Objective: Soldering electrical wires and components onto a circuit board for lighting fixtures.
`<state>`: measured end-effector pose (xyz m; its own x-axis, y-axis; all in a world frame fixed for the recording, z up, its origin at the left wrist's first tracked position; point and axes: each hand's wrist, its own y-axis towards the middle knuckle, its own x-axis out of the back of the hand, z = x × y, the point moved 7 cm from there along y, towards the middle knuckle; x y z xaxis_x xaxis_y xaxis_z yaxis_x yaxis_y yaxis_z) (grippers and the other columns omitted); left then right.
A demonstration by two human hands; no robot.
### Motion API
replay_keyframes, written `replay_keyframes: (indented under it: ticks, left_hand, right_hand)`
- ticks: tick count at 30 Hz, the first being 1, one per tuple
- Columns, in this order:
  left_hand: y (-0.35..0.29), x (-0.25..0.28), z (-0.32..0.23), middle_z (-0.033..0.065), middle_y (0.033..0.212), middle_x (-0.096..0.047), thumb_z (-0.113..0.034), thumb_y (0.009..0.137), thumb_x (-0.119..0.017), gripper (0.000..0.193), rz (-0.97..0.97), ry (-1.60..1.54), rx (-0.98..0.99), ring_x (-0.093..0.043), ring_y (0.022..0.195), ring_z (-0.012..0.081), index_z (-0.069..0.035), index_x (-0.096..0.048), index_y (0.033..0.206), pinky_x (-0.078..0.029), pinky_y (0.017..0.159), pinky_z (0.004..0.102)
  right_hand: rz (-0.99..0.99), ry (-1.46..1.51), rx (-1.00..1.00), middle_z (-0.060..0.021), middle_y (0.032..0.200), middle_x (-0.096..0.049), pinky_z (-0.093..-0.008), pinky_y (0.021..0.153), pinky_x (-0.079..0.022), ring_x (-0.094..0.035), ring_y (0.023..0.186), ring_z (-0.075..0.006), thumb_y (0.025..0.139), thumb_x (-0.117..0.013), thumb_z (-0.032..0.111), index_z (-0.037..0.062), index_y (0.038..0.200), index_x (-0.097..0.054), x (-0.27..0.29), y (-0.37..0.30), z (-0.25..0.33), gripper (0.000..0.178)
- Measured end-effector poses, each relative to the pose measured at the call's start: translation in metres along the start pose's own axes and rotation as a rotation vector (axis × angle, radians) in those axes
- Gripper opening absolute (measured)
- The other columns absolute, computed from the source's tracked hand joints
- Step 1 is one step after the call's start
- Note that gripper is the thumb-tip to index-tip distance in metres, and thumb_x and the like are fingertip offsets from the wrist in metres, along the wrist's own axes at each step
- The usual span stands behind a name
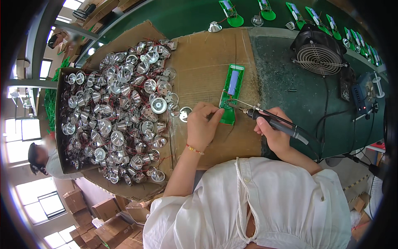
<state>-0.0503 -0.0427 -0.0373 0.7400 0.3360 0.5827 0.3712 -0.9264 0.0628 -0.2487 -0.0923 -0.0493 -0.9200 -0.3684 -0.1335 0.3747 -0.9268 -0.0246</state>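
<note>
A green plastic lamp housing point(226, 118) lies lengthwise on the cardboard mat before me. A pale purple cylindrical battery point(233, 82) sits in its far half, with thin wires at its near end. My right hand point(274, 129) is closed around a soldering iron point(286, 126) with a thin metal feed tube; its tip points at the housing's middle. At the housing's left edge, my left hand point(202, 126) is pinched, and whatever its fingertips hold is too small to make out. Beside that hand is a silvery reflector cup point(185, 114).
A large heap of reflector cups with red wires point(120, 103) fills an open carton at left. At right stand a black fan point(319, 58) and a blue soldering station point(364, 97) with cables. Several green housings point(234, 20) line the far edge. Two people point(39, 157) are at the left.
</note>
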Motion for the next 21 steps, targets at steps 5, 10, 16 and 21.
replay_keyframes:
  ticks: [5, 10, 16, 21]
  left_hand:
    - [0.000, 0.001, -0.002, 0.0097, 0.077, -0.058, -0.009, 0.074, -0.067, 0.009, -0.002, -0.045, 0.005, -0.056, 0.062, 0.0209, -0.001, -0.064, 0.074, -0.042, 0.056, 0.0287]
    - [0.003, -0.001, 0.006, 0.0089, 0.075, -0.058, -0.010, 0.075, -0.067, 0.010, 0.018, -0.028, 0.012, -0.054, 0.060, 0.0187, 0.000, -0.063, 0.075, -0.042, 0.055, 0.0279]
    - [0.002, -0.002, 0.008, 0.0082, 0.075, -0.057, -0.011, 0.075, -0.066, 0.011, 0.030, -0.053, 0.065, -0.053, 0.059, 0.0164, 0.000, -0.063, 0.075, -0.042, 0.054, 0.0270]
    - [0.001, 0.001, 0.003, 0.0087, 0.077, -0.059, -0.009, 0.076, -0.065, 0.009, 0.047, -0.017, 0.067, -0.055, 0.062, 0.0157, 0.000, -0.064, 0.078, -0.044, 0.057, 0.0260]
  right_hand:
    - [0.006, 0.017, -0.012, -0.0078, 0.066, -0.060, -0.0212, 0.049, -0.047, -0.058, 0.057, -0.0096, 0.081, -0.062, 0.008, -0.0016, 0.084, -0.051, 0.000, 0.000, -0.005, 0.014]
    - [-0.043, 0.069, -0.090, -0.0081, 0.065, -0.059, -0.0212, 0.049, -0.047, -0.058, 0.056, -0.0097, 0.082, -0.060, 0.007, -0.0017, 0.085, -0.051, 0.001, 0.000, -0.006, 0.012]
    - [-0.053, 0.047, 0.013, -0.0088, 0.066, -0.060, -0.0208, 0.050, -0.046, -0.057, 0.057, -0.0096, 0.083, -0.059, 0.008, -0.0024, 0.088, -0.051, 0.007, -0.004, 0.007, 0.014]
    - [-0.046, 0.050, 0.007, -0.0083, 0.068, -0.059, -0.0211, 0.050, -0.047, -0.057, 0.057, -0.0100, 0.083, -0.059, 0.007, -0.0028, 0.088, -0.051, 0.012, -0.006, 0.003, 0.014]
